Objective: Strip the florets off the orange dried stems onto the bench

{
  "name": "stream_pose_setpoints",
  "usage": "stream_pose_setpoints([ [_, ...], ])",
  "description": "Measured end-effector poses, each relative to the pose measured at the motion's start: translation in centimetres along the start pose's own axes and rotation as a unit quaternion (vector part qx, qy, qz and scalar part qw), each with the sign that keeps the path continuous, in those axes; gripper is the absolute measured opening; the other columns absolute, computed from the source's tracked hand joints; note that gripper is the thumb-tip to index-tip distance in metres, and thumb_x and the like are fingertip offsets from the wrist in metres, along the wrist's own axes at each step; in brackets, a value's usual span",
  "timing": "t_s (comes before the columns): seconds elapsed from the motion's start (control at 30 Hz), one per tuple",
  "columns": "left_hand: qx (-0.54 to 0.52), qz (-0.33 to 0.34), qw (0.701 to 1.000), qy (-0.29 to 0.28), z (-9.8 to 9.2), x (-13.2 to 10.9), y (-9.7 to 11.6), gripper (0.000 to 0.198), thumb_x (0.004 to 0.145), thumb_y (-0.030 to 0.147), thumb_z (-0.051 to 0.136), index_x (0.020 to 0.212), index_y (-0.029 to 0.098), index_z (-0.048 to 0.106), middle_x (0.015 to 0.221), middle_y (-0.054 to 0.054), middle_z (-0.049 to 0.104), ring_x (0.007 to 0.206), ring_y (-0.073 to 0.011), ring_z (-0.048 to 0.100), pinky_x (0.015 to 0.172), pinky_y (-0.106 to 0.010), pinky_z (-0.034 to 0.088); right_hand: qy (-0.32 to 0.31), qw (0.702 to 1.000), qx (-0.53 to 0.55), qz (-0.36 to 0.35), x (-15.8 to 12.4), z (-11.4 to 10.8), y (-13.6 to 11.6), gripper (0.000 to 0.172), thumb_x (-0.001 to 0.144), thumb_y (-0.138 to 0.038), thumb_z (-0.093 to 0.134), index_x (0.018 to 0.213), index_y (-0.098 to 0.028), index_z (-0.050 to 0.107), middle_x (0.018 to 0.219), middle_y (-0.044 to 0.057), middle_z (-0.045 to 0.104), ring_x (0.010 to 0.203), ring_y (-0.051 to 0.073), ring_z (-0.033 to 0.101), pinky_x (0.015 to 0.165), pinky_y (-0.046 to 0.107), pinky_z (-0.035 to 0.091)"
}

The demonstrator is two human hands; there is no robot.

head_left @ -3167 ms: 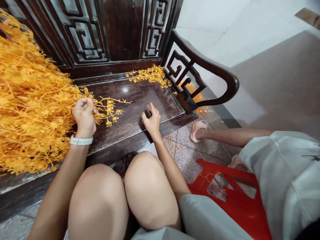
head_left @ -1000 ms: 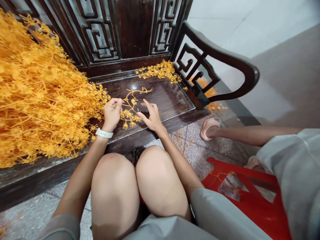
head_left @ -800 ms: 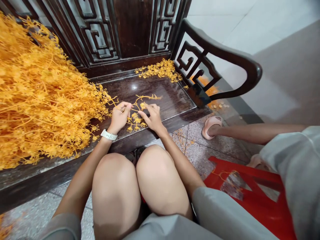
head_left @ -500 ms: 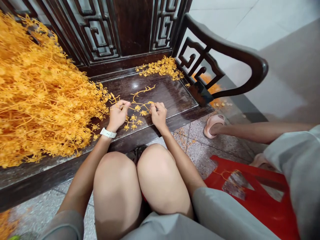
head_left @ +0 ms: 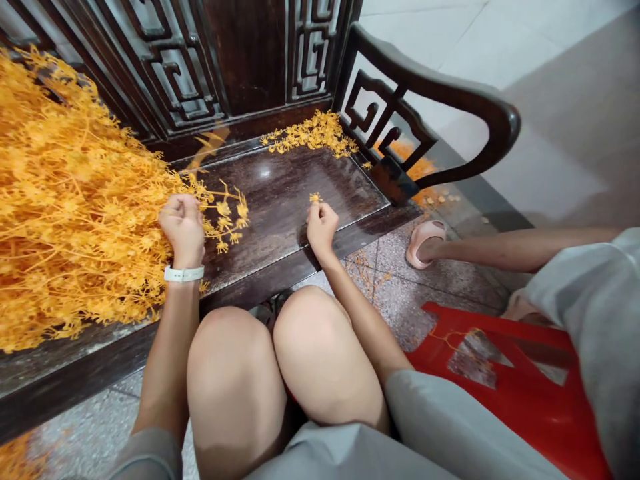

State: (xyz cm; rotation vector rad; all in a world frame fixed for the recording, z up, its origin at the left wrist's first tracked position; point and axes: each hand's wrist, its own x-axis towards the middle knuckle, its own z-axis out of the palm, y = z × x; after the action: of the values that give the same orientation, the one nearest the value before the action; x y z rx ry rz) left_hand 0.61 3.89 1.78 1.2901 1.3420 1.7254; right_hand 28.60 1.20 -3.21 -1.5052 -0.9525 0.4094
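My left hand (head_left: 183, 223) is closed at the edge of a big heap of yellow-orange plastic flower sprays (head_left: 90, 200). From its fingers a branched flower stem (head_left: 227, 217) sticks out to the right, with several blossoms on it. A blurred yellow streak shows above this hand. My right hand (head_left: 323, 230) pinches one small yellow plastic blossom (head_left: 315, 197) over the dark wooden bench seat (head_left: 280, 177). At the seat's back right corner lies a smaller pile of loose blossoms (head_left: 323, 133).
The bench has a carved backrest (head_left: 245, 60) and a curved armrest (head_left: 480, 107) on the right. Beside me on the right are a red plastic stool (head_left: 545, 413) and a person's leg in a pink slipper (head_left: 425, 243). Orange scraps (head_left: 370, 273) litter the tiled floor.
My hands have moved apart; the left went left to the heap with a flower stem. The bare forked stem that lay between my hands is gone from there. The view has shifted slightly.
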Motion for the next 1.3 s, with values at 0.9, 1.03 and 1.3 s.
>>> stream_pose_setpoints([
  [0.9,-0.078,-0.067,0.995,0.018,0.9,0.7,-1.1,0.041,0.103,0.045,0.08,0.077,0.018,0.062,0.072,0.003,0.064,0.046,-0.0037,0.04,0.043,-0.018,0.029,-0.112,0.959,-0.249,-0.082,-1.1,-0.3,-0.5,0.099,0.085,-0.027,0.064,0.178,-0.029,0.028,0.162,0.017,0.062,0.152,0.048,0.042,0.119,0.078,0.033],
  [1.03,-0.098,-0.092,0.99,-0.034,1.2,0.2,-1.2,0.035,0.103,0.044,0.08,0.083,0.02,0.064,0.064,0.005,0.058,0.047,-0.0057,0.048,0.043,-0.015,0.035,-0.127,0.963,-0.218,-0.09,-1.0,-0.3,-0.3,0.067,0.091,-0.027,0.064,0.158,-0.026,0.06,0.135,0.014,0.078,0.137,0.042,0.055,0.119,0.072,0.039],
  [1.3,-0.194,-0.196,0.933,-0.231,2.6,-1.8,-0.6,0.046,0.093,0.061,0.086,0.101,0.023,0.062,0.088,-0.002,0.078,0.065,-0.0143,0.075,0.053,-0.021,0.058,-0.268,0.93,-0.095,-0.234,-1.1,-0.3,-1.0,0.05,0.11,-0.057,0.057,0.147,-0.025,0.068,0.128,0.012,0.08,0.12,0.032,0.069,0.113,0.054,0.054],
])
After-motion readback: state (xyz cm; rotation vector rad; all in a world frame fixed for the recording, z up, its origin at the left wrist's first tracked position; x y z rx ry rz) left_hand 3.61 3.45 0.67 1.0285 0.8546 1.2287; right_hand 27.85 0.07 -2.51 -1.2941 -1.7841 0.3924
